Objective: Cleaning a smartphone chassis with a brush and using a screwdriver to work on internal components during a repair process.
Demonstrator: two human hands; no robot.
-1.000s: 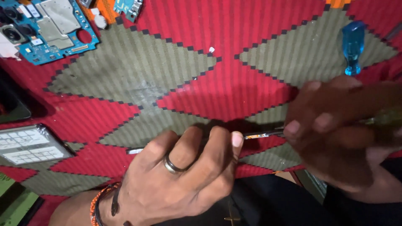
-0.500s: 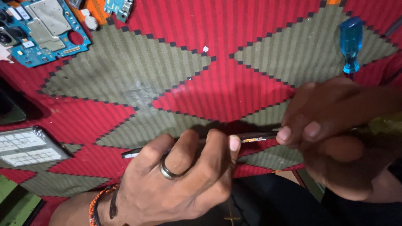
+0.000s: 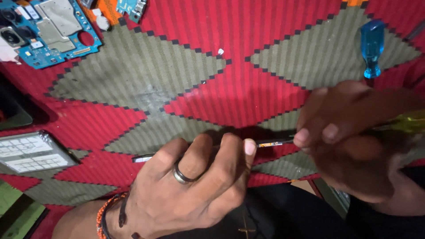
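Observation:
My left hand (image 3: 186, 190), with a ring and bead bracelets, is curled over a thin dark flat piece held edge-on; its silvery end (image 3: 142, 158) sticks out to the left. My right hand (image 3: 349, 141) grips a screwdriver with a yellow-green handle (image 3: 409, 124). The screwdriver's metal shaft (image 3: 274, 143) points left, and its tip meets the held piece beside my left fingertip. What the flat piece is stays mostly hidden under my fingers.
A red and grey patterned mat (image 3: 248, 75) covers the work surface. A blue circuit board (image 3: 48, 31) lies at the top left, with small orange parts (image 3: 104, 13) beside it. A blue-handled screwdriver (image 3: 372, 46) lies at the top right. A flat grey panel (image 3: 31, 152) rests at the left edge.
Both hands keep their grip and barely move. The view has drifted slightly, so the circuit board sits a little higher in the frame.

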